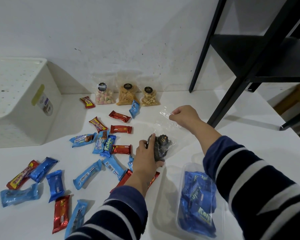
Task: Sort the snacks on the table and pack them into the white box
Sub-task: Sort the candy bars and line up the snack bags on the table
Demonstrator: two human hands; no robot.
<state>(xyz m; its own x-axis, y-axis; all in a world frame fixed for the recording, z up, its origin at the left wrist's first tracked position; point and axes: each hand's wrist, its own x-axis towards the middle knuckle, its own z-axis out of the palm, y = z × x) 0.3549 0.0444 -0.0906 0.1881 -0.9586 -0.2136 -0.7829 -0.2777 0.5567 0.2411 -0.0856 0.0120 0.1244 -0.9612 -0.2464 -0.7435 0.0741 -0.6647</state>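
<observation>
In the head view, the risk is that the clear bag of dark cookies point(160, 146) tears or slips, since it is held at two far-apart spots and its thin film looks slack between them; a tug from either side could spill it onto the loose bars point(87, 172) nearby. The left hand point(146, 158) is closed around the bag's dark, filled bottom end, fingers wrapped over it on the table point(232, 122). The right hand point(184, 115) pinches the crinkled empty top edge, thumb and fingers together. The white box point(22, 104) sits well apart at the far left, upside down, so it must be turned over before packing.
</observation>
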